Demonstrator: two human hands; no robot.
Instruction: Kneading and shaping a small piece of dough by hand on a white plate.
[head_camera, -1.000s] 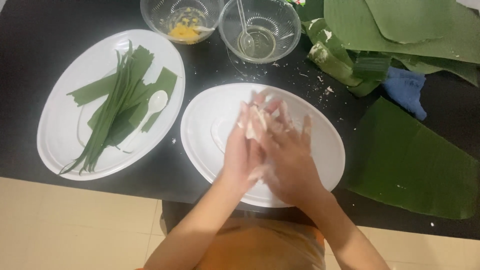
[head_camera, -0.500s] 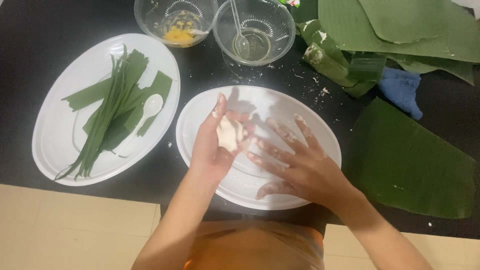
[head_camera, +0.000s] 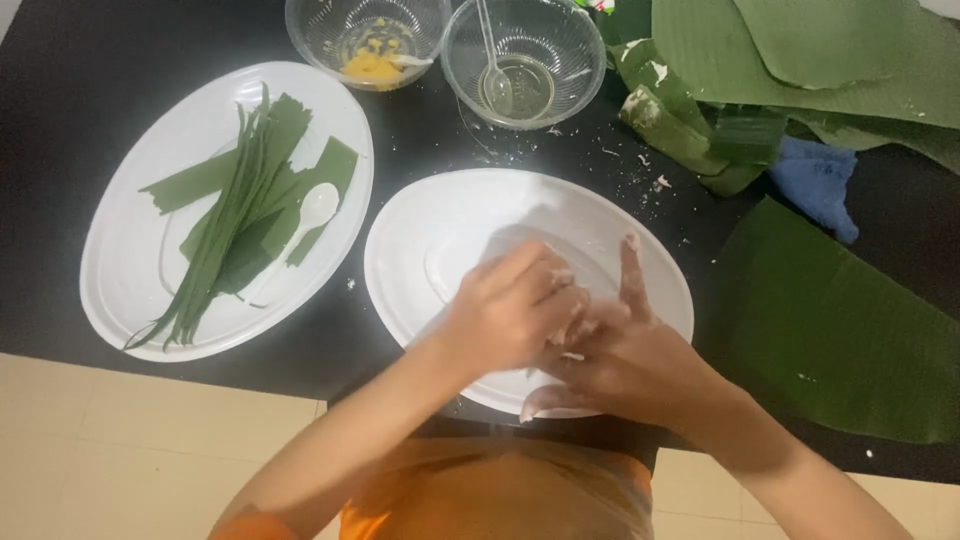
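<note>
Above the empty white oval plate (head_camera: 450, 225): both hands pressed together.
Left hand (head_camera: 510, 315) cups over right hand (head_camera: 620, 360), grip closed on a small white dough lump (head_camera: 572, 335), so crumbs land on the plate. Lump mostly hidden; its long axis cannot be determined.

leaf strips plate (head_camera: 130, 290), glass bowls (head_camera: 525, 60), blue cloth (head_camera: 818, 180)

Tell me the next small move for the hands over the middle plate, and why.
Probably keep pressing and rolling the white dough between the palms. The left hand is cupped over the right hand above the white oval plate, fingers are smeared with dough, and the lump is mostly hidden, so its shape cannot be judged finished.
</note>
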